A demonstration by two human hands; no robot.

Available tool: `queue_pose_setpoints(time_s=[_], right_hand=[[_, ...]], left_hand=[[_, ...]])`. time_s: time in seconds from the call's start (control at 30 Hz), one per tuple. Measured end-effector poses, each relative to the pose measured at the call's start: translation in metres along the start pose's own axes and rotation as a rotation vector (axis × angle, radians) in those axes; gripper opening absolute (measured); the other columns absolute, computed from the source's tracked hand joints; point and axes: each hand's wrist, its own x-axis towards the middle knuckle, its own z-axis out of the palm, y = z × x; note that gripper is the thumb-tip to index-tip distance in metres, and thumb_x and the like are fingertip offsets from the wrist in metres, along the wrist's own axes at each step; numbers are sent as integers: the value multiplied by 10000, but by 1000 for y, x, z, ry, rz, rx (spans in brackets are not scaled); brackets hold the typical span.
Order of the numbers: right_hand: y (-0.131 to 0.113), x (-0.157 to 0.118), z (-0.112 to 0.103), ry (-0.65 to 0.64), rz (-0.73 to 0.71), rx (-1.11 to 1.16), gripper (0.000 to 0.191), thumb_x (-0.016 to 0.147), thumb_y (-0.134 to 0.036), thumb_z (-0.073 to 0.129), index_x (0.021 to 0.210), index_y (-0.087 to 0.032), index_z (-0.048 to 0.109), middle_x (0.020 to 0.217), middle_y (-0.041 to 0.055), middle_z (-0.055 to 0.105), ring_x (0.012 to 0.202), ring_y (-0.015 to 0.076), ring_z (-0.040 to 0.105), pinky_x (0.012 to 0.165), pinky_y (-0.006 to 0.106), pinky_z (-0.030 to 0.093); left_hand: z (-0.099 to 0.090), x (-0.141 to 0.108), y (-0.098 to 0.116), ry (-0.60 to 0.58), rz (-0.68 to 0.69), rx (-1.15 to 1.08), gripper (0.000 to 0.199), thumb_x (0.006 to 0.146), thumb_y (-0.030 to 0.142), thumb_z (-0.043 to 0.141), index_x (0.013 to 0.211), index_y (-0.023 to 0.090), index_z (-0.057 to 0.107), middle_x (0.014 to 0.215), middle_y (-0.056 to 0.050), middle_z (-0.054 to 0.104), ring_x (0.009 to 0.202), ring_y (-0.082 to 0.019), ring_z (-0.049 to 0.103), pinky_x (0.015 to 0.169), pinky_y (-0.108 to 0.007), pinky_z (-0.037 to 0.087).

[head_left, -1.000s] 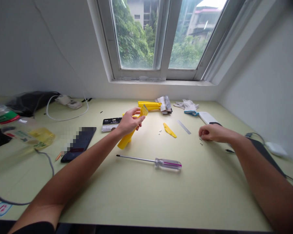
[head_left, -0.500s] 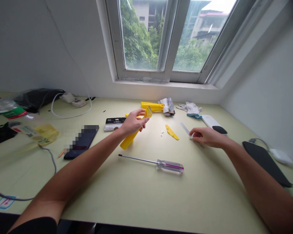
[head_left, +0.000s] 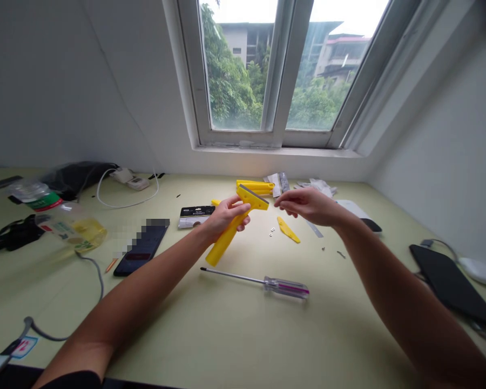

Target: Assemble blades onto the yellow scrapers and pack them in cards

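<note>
My left hand [head_left: 227,215] is wrapped round the handle of a yellow scraper [head_left: 225,242], held tilted with its head up and a dark blade edge along the top. Close to the right end of that head, my right hand [head_left: 310,206] has its fingertips pinched together; whatever is between them is too small to make out. Below lie a loose yellow cover plate [head_left: 288,230] with holes and several tiny nuts [head_left: 272,231]. Partly behind my right hand is a thin metal strip [head_left: 315,229]. Small metal pieces [head_left: 341,254] rest to its right.
A clear-handled screwdriver [head_left: 285,287] lies in front of the scraper. Behind are yellow handles [head_left: 255,187], a black-and-white package [head_left: 192,216] and gloves [head_left: 319,187]. Left stand a phone [head_left: 143,248] and a bottle [head_left: 60,216]; right lies a black device [head_left: 453,281].
My right hand has moved left and up from the table to the scraper's head. The scraper has turned in my left hand, so the broad side of its head now shows.
</note>
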Motion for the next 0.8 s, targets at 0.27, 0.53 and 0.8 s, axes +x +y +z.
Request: queue_pose_setpoints(time_s=[0.27, 0.53, 0.8], right_hand=[[0, 11, 29, 225, -124, -35, 192, 819, -343, 616, 899, -190, 700, 849, 52, 724, 738, 174, 657, 690, 301, 508], [4, 13, 41, 329, -210, -172, 118, 846, -286, 632, 823, -193, 701, 776, 24, 667, 666, 130, 565, 646, 269, 437], [9, 15, 48, 378, -256, -104, 93, 848, -268, 640, 808, -197, 685, 778, 13, 592, 687, 126, 512, 658, 283, 423]], left_hand=[[7, -1, -2, 5, -2, -19, 411, 758, 365, 726, 1102, 197, 577, 906, -27, 547, 567, -57, 514, 433, -177, 329], [11, -2, -2, 13, 0, -24, 415, 742, 376, 741, 1076, 189, 579, 924, -28, 553, 571, -51, 512, 441, -182, 334], [12, -4, -2, 16, 4, -6, 441, 731, 353, 753, 1099, 195, 569, 866, -12, 550, 555, -53, 502, 438, -181, 331]])
